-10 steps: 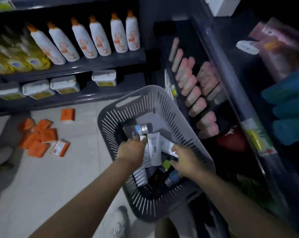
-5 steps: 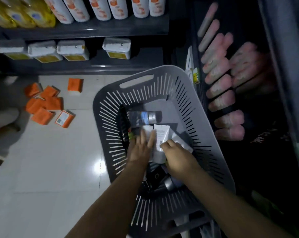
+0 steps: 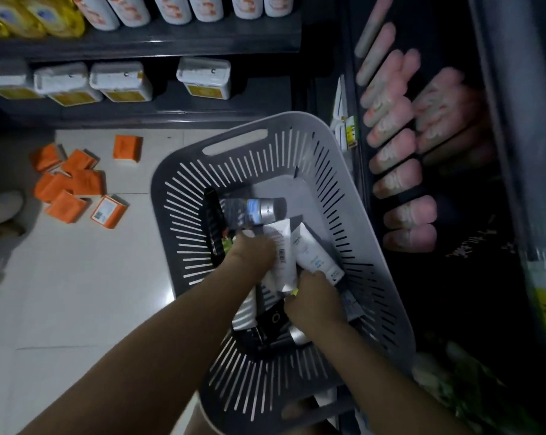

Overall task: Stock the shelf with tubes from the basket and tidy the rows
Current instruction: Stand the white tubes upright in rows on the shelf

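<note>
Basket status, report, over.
Left hand, right hand both down in basket, at white tubes; grip unclear. No tube out yet. Dark tubes piled underneath.

Dim overall. The floor (image 3: pixel 77 293) tiles carry a soft pale sheen, while the right shelf (image 3: pixel 453 277) sinks into near-black shadow. Pink tubes (image 3: pixel 400 180) are smeared by motion blur. Wide-angle distortion bends shelf edges near the borders. Fine detail is soft and noisy.
</note>
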